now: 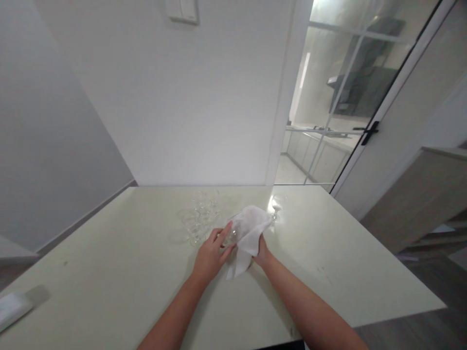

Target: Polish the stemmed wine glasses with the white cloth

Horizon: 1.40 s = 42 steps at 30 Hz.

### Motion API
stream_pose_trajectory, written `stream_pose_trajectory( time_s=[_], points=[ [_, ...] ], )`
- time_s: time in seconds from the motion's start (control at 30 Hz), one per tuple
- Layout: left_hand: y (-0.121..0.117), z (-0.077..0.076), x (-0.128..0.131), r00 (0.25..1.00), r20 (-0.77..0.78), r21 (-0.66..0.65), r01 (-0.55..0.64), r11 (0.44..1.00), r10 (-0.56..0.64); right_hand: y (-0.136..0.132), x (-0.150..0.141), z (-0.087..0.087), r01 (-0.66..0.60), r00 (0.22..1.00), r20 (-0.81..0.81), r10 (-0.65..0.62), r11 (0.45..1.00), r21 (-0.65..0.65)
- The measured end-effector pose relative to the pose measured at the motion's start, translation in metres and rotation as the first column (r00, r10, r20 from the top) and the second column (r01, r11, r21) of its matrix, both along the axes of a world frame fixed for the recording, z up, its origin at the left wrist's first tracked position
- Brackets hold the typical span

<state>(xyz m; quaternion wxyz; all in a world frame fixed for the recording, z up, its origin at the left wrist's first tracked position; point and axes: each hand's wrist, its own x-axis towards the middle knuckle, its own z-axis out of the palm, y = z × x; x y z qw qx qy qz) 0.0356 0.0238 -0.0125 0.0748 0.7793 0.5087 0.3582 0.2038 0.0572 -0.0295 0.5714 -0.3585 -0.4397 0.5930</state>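
Clear glass is held low over the middle of a pale tabletop, between a person's 2 bare hands. Fingers of the left hand grip it, spread around its side with the thumb nearer the viewer. Fingers of the right hand are closed on a bunched white cloth, which presses against the glass and hangs down beside it; whether any cloth is inside the bowl cannot be told. Just beyond the left hand stands a cluster of transparent glasses, too faint to count, the tabletop showing through them. To the right of the cloth, near it, 1 stemmed glass catches a bright glare; which end is up is unclear. At the table's far left lies a white object.
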Motion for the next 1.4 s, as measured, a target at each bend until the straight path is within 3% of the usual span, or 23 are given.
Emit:
stream_pose_trajectory(
  time_s=[0.07, 0.17, 0.33, 0.43, 0.63, 0.77, 0.87, 1.0, 1.1, 1.27, 1.4],
  points=[
    [-0.003, 0.002, -0.001, 0.992, -0.116, 0.004, 0.051, 0.999, -0.05, -0.002, -0.003, 0.006, -0.031, 0.998, 0.06, 0.029, 0.999, 0.027],
    [-0.005, 0.004, -0.002, 0.982, -0.174, 0.034, 0.084, 0.996, -0.077, -0.002, -0.006, 0.013, -0.012, 0.99, 0.141, 0.01, 1.0, 0.013],
    [-0.006, 0.007, -0.006, 0.997, -0.051, 0.192, 0.068, 0.979, -0.059, 0.006, -0.008, 0.014, 0.171, 0.98, -0.075, -0.184, 0.972, -0.159],
    [-0.007, 0.009, -0.006, 0.998, -0.004, 0.25, 0.065, 0.966, -0.066, 0.009, -0.008, 0.013, 0.176, 0.966, -0.143, -0.214, 0.956, -0.236],
    [-0.011, 0.014, -0.005, 0.985, 0.104, 0.075, 0.13, 0.989, -0.137, 0.006, -0.009, 0.011, 0.076, 0.992, -0.083, -0.092, 0.98, -0.184],
    [-0.011, 0.016, -0.007, 0.962, 0.258, -0.022, 0.097, 0.995, -0.088, 0.005, -0.006, 0.01, -0.08, 0.996, -0.054, 0.068, 0.96, -0.268],
    [-0.008, 0.015, -0.01, 0.928, 0.369, -0.121, 0.094, 0.988, -0.043, 0.004, -0.005, 0.009, -0.124, 0.991, 0.008, 0.132, 0.953, -0.278],
    [-0.004, 0.014, -0.012, 0.891, 0.455, -0.101, 0.04, 0.994, 0.011, 0.005, -0.008, 0.009, -0.099, 0.994, -0.075, 0.08, 0.952, -0.289],
    [-0.002, 0.014, -0.009, 0.912, 0.41, -0.02, 0.006, 1.0, 0.003, 0.007, -0.009, 0.009, -0.052, 0.992, -0.125, 0.011, 0.944, -0.325],
    [0.0, 0.013, -0.005, 0.955, 0.296, -0.042, -0.015, 0.999, 0.026, 0.011, -0.007, 0.005, 0.052, 0.998, -0.035, -0.061, 0.975, -0.217],
    [0.001, 0.01, -0.008, 0.96, 0.278, -0.154, 0.005, 0.988, 0.038, 0.011, -0.005, 0.002, 0.035, 0.997, 0.069, -0.024, 0.985, -0.168]
  ],
)
